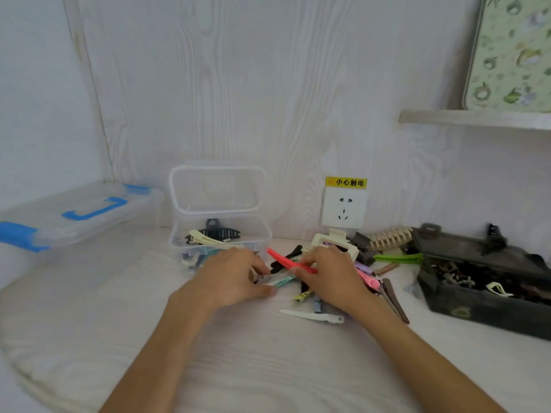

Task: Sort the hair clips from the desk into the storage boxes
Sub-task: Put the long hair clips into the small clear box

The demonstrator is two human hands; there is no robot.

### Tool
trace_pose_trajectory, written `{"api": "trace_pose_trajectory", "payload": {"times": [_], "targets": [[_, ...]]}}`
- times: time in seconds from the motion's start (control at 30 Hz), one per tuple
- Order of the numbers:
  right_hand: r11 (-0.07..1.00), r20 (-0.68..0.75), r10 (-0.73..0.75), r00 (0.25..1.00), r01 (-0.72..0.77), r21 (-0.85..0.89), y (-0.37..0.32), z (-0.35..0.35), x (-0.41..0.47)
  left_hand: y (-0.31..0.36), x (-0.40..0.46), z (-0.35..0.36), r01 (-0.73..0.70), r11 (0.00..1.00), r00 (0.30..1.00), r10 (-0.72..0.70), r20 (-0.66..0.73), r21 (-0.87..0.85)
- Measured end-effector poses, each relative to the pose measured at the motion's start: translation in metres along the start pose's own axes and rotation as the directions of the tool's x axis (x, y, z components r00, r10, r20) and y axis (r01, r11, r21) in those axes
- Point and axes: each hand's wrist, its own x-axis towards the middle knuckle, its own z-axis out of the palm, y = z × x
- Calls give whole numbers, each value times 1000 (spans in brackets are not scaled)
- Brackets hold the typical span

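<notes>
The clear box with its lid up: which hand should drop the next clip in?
Probably the left hand. It lies right in front of the clear box and already pinches a small teal clip. The right hand is farther off, over the clip pile, holding a red clip.

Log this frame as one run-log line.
phase: picking from pile | left hand: pinching teal clip | right hand: holding red clip | clear box: open, partly filled
</notes>
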Motion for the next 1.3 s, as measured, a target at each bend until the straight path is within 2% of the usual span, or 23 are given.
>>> {"api": "trace_pose_trajectory", "payload": {"times": [0.13,0.23,0.33,0.43,0.5,0.57,0.67,0.73,0.8,0.87,0.97,1.03,1.1,1.13,1.17,1.2,1.23,1.27,1.3], "targets": [[994,1,-35,999,35,100,9,-2,-1,-5,4,4,-41,999,998,39,-55,-27],[992,-35,-77,996,80,95,13,1,-3,-4,6,8,-123,980,978,146,-148,153],[994,-47,-57,997,61,89,14,1,0,-1,7,14,-196,919,928,286,-238,341],[953,-87,63,994,-34,301,12,-3,4,2,5,10,-227,890,809,399,-433,396],[865,-134,137,981,-53,498,8,-9,4,2,4,7,-236,920,735,380,-561,313],[759,-164,164,973,-18,651,-2,-14,4,-6,3,5,-274,945,702,322,-635,176],[673,-200,164,966,39,739,-14,-14,5,-26,2,-3,-195,979,650,87,-755,-55],[722,-273,142,951,89,686,-20,-11,14,-44,2,-10,-48,991,614,-71,-786,-126],[827,-329,53,943,143,544,-28,-6,23,-58,3,-11,124,984,643,-176,-746,-125],[924,-324,-78,943,190,331,-36,2,33,-64,3,-7,240,962,677,-261,-689,-128],[969,-187,-230,955,243,46,-49,14,44,-66,3,-3,278,940,668,-336,-664,-196],[962,-192,-245,950,263,75,-49,12,44,-59,2,-8,251,944,617,-326,-716,-214],[948,-314,-199,928,264,180,-41,2,37,-45,-2,-13,101,970,543,-241,-805,-222],[949,-356,-169,919,250,194,-32,-3,32,-34,-4,-15,2,976,552,-182,-814,-217],[956,-356,-147,923,225,189,-22,-6,27,-26,-6,-15,-90,974,621,-109,-776,-208],[965,-307,-129,943,191,182,-12,-7,21,-18,-7,-13,-148,969,726,-30,-688,-199],[971,-207,-115,972,153,181,-5,-6,16,-12,-8,-11,-166,971,829,42,-557,-174],[979,-73,-113,991,123,160,2,-4,11,-5,-9,-7,-176,976,895,106,-433,-125],[988,63,-123,990,116,103,7,-1,8,-2,-9,-4,-187,980,926,153,-344,-67]]}}
